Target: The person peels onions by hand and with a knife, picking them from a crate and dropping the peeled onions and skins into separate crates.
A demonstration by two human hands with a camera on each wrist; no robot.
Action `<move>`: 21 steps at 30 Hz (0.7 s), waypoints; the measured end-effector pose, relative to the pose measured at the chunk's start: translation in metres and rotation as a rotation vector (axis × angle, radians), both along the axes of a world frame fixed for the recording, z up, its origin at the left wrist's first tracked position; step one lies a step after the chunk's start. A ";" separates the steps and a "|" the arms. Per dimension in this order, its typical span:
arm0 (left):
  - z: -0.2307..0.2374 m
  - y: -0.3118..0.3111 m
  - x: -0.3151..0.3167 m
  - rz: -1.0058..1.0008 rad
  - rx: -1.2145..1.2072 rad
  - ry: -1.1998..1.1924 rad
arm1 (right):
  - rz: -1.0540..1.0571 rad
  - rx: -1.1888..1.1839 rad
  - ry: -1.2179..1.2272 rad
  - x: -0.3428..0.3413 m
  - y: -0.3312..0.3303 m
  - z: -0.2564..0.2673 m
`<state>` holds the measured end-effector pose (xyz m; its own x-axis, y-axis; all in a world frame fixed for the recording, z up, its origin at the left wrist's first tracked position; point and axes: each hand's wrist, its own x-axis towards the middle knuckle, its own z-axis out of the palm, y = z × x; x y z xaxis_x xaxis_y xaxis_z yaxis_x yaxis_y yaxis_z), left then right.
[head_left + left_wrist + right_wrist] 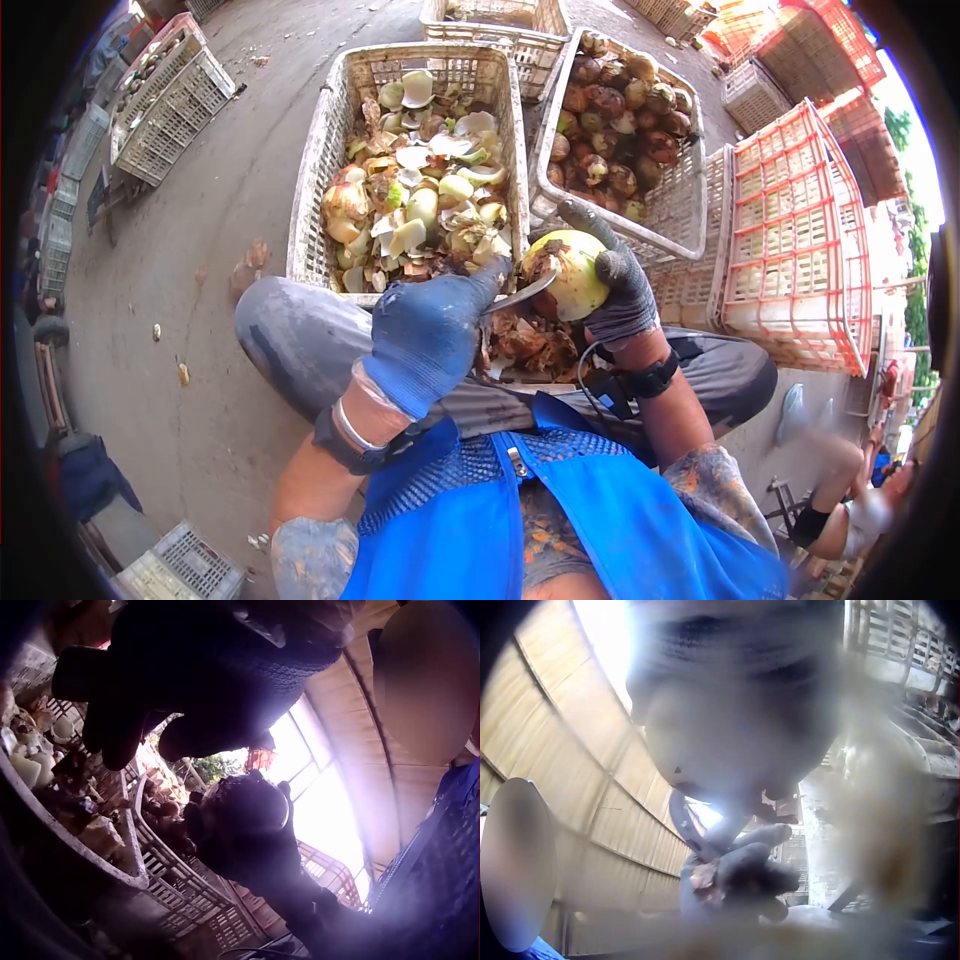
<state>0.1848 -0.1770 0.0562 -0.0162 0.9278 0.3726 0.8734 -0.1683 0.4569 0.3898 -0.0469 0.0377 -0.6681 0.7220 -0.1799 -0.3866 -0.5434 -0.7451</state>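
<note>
My left hand (425, 335), in a blue glove, grips a small curved knife (522, 292). Its blade lies against the near left side of a large yellow-green onion (578, 280), where brown skin and dirt cling. Dark-gloved, my right hand (622, 285) holds this onion from the right, fingers behind it and thumb on its face. In the right wrist view the onion (735, 742) looms large and blurred, with the knife blade (692, 829) below it. The left wrist view is dark; the handle is hidden inside the left hand.
In front stands a crate (305, 215) of onion peels and pieces. Right of it, a tilted crate (690, 215) holds unpeeled onions. Brown skins (525, 345) lie below my hands, between my legs. Red-and-white crates (800, 240) stack at the right; another person (850, 500) sits at lower right.
</note>
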 end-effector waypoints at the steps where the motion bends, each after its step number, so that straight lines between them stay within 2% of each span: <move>1: -0.002 0.000 0.001 -0.010 -0.009 -0.033 | 0.004 0.001 -0.001 0.000 0.000 -0.001; 4: -0.015 0.004 -0.001 -0.029 0.024 -0.044 | 0.003 0.034 -0.064 0.002 0.000 -0.002; 7: -0.026 0.012 -0.004 -0.049 0.094 0.025 | 0.103 0.062 -0.062 0.002 -0.004 -0.002; 9: -0.047 0.024 -0.012 -0.106 0.221 0.113 | 0.209 -0.185 0.096 0.002 -0.008 -0.006; 10: -0.046 0.028 -0.014 -0.098 0.224 0.110 | 0.216 -0.183 0.090 0.001 -0.011 -0.007; 12: -0.041 0.035 -0.016 -0.107 0.289 0.177 | 0.217 -0.475 0.250 0.000 -0.017 -0.008; 14: -0.037 0.035 -0.008 -0.054 0.263 0.160 | 0.220 -0.467 0.323 0.001 -0.016 -0.012; 16: -0.035 0.027 0.003 0.097 0.175 -0.044 | 0.037 0.143 0.064 -0.003 -0.018 -0.013; 17: -0.042 0.025 0.009 0.137 0.115 -0.162 | 0.062 -0.135 0.241 -0.008 -0.014 -0.013; 18: -0.046 0.021 0.015 0.136 0.117 -0.157 | 0.062 -0.134 0.246 -0.010 -0.015 -0.013; 20: -0.047 0.016 0.026 0.161 -0.099 -0.559 | 0.017 -0.083 0.222 -0.014 -0.018 -0.013; 21: -0.057 0.015 0.025 0.128 -0.085 -0.554 | 0.043 -0.114 0.252 -0.016 -0.018 -0.017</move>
<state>0.2101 -0.1624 -0.0005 -0.3021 0.9319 0.2007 0.5112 -0.0193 0.8593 0.3740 -0.0653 0.0208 -0.7318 0.6765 -0.0825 -0.5267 -0.6382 -0.5615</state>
